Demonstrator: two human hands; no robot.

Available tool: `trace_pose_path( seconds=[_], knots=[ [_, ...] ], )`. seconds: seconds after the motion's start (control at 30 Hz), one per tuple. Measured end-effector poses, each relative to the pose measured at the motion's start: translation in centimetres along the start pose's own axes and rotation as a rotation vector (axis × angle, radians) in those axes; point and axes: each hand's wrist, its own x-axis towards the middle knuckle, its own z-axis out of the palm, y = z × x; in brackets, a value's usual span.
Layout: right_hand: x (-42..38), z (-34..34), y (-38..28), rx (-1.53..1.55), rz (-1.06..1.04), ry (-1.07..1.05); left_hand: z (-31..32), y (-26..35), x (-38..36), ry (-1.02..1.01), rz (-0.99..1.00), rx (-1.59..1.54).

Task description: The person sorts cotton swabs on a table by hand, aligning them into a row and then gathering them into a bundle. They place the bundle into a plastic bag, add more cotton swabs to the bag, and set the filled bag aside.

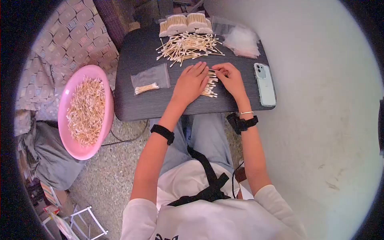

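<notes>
A row of cotton swabs (210,85) lies on the dark table in front of me, partly covered by my left hand. My left hand (191,82) rests flat on them, its fingers stretched out. At the row's far right end my right hand (231,79) has its thumb and index finger pinched at the end of a cotton swab, with the other fingers curled. To the left is a clear zip bag (154,76) with a few swabs (147,88) in it. Beyond my hands a loose heap of swabs (186,46) is spread out.
Filled swab bags (186,23) are stacked at the table's (132,108) far edge. Clear empty bags (242,41) lie at the back right, above a phone (265,85). A pink basin (64,116) full of swabs stands left of the table. A pale wall (320,100) rises on the right.
</notes>
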Motion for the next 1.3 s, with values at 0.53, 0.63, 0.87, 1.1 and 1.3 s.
trace_pose_path(
  seconds=[0.53, 0.63, 0.87, 1.1, 1.3],
  knots=[
    [-0.3, -0.7, -1.4, -0.114, -0.040, -0.032, 0.3, -0.1, -0.2, -0.028, -0.010, 0.033],
    [-0.2, -0.3, -0.9, -0.092, -0.058, 0.027, 0.4, 0.0, -0.2, -0.021, 0.000, 0.073],
    [0.0, 0.2, -0.9, -0.147, -0.027, 0.095, 0.0, 0.0, -0.1, -0.138, -0.003, 0.114],
    [0.0, 0.0, -0.8, -0.070, -0.025, 0.095, 0.4, -0.3, -0.1, -0.066, 0.011, 0.079],
    [-0.7, -0.7, -1.8, -0.121, -0.068, 0.065, -0.3, -0.4, -0.2, -0.011, -0.039, -0.141]
  ],
)
